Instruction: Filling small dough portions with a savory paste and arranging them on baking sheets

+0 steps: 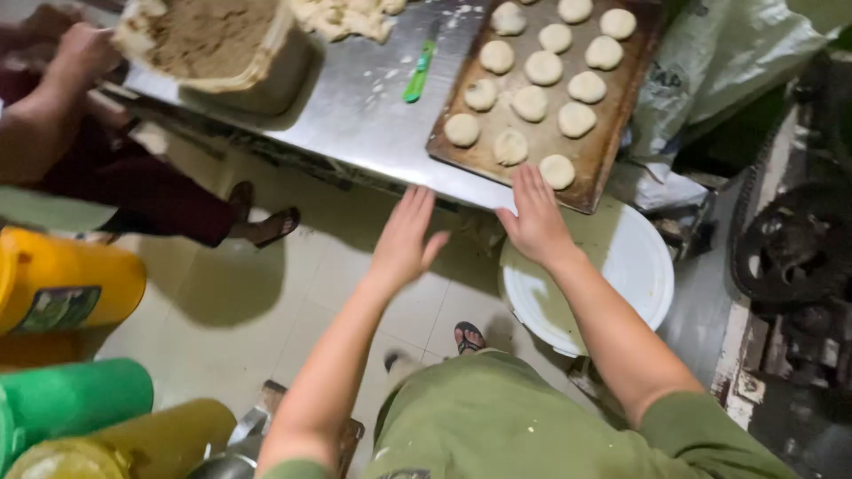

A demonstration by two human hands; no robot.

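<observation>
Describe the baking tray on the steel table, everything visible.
The baking tray is a flat, rectangular, brown sheet, worn and floury, lying at an angle near the edge of the steel table. It carries about fourteen pale round dough pieces in rough rows, some flattened or dented on top. Its far end is cut off by the frame. The right hand rests at its near edge, fingertips close to the nearest dough piece; the left hand is open at the table edge, off the tray.

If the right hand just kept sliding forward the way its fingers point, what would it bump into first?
The right hand points up the brown baking tray. Its fingertips already seem to reach the tray's near edge, so the first thing met would likely be the nearest dough round, though depth is hard to judge.
</observation>
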